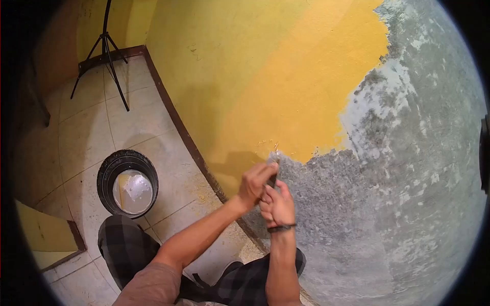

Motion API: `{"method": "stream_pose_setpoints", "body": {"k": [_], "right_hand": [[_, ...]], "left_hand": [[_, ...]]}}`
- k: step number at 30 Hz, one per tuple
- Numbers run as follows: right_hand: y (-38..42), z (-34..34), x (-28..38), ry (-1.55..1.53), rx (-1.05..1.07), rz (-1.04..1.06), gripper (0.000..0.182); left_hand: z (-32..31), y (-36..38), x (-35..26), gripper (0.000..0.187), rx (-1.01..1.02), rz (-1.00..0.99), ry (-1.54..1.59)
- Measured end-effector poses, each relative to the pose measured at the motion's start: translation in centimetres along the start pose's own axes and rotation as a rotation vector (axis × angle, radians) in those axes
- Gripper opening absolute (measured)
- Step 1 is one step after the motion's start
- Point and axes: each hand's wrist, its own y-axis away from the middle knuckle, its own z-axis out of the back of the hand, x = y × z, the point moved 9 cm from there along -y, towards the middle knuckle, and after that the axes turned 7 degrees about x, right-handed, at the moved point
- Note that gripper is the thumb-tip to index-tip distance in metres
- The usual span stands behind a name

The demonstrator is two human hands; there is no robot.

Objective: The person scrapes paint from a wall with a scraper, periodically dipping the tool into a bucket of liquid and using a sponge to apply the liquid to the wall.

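Note:
Both of my hands are closed on one small hand tool, which looks like a scraper, at the wall. My left hand wraps its upper part, and my right hand, with a dark band at the wrist, grips lower down. The tool's tip meets the lower edge of the yellow paint, where it borders bare grey plaster. A few loose paint flakes show by the tip. My fingers hide most of the tool, so its exact shape cannot be made out.
A black bucket holding whitish material stands on the tiled floor to the left. Farther back is a black tripod. Paint crumbs lie along the dark baseboard. A yellow wall corner juts in at lower left.

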Motion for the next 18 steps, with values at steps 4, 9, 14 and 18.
{"method": "stream_pose_setpoints", "body": {"k": [4,9,14,18], "right_hand": [[2.4,-0.2,1.1,0.001,0.012,-0.033,0.026],[1.7,-0.9,1.0,0.091,-0.087,0.044,0.027],[1.8,2.4,2.4,-0.008,0.040,-0.011,0.021],[1.8,2.2,2.4,-0.022,0.062,0.001,0.023]], "left_hand": [[0.3,0.5,-1.4,0.018,-0.121,-0.045,0.057],[0.2,-1.2,-1.2,0.020,0.005,-0.052,-0.010],[-0.9,1.0,-2.4,0.046,-0.083,-0.194,0.057],[-0.4,0.8,-3.5,0.046,-0.067,-0.184,0.034]]}}
